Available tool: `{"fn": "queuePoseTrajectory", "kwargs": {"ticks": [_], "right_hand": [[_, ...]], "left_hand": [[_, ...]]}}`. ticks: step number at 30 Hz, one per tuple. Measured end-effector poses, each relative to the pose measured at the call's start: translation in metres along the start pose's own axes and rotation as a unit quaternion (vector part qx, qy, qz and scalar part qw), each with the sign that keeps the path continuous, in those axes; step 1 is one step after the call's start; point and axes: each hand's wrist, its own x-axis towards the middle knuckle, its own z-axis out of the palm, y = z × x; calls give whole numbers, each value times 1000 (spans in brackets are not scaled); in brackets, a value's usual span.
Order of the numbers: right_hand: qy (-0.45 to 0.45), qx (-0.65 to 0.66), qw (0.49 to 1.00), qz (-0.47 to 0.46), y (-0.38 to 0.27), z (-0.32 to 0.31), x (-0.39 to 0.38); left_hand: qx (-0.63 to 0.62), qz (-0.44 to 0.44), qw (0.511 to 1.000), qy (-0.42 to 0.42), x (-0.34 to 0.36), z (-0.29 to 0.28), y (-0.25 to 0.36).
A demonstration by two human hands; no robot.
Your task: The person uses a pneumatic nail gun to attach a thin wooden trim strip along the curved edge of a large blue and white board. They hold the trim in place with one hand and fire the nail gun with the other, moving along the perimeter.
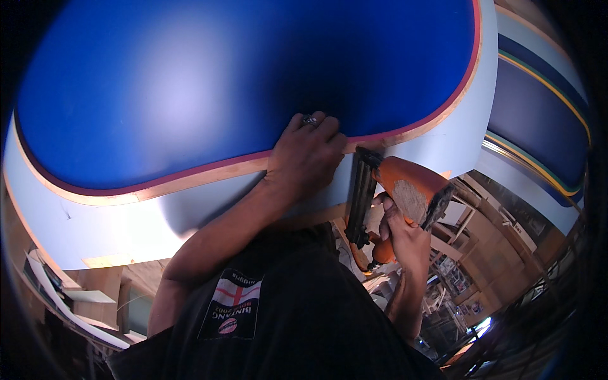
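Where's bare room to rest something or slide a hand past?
The blue panel is bare inside its red border, left of the left hand. So is the pale panel below the wooden strip, left of that forearm. I can't tell if they're level. Crowded: the strip around that hand and the orange nail gun in the right hand.

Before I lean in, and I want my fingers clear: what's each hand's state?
Left hand: curled at the edge of the blue panel; whether it grips anything cannot be told.
Right hand: closed, holding the orange nail gun.
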Motion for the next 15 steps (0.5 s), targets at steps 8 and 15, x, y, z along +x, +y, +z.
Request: {"fn": "queuePoseTrajectory", "kwargs": {"ticks": [8, 15], "right_hand": [[-15, 83, 994, -66, 18, 2, -6], [142, 132, 981, -32, 87, -32, -55]], "left_hand": [[-4, 5, 1000, 2, 0, -7, 5], [6, 25, 999, 23, 1, -2, 6]]}}
